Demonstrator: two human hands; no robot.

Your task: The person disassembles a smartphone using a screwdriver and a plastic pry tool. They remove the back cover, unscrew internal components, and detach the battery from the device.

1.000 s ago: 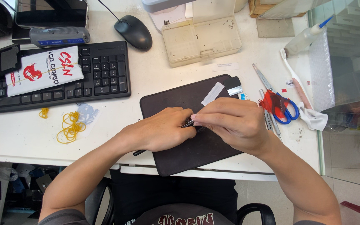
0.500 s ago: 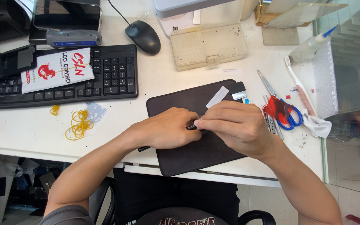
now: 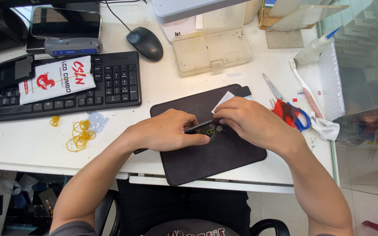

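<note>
Fingers of left hand (image 3: 165,131) and right hand (image 3: 254,122) pinch a dark phone (image 3: 204,128); white-red packet (image 3: 57,79) lies on keyboard (image 3: 110,83).

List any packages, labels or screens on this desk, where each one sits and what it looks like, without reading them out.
Flat pouch: lies on the black keyboard, white with red and black print.
Phone screen: back left of the desk, dark rectangle, switched off.
Small sticker: on the white desk right of the scissors, white with dark bars.
Paper label: on the desk in front of the clear plastic box, white strip.
</note>
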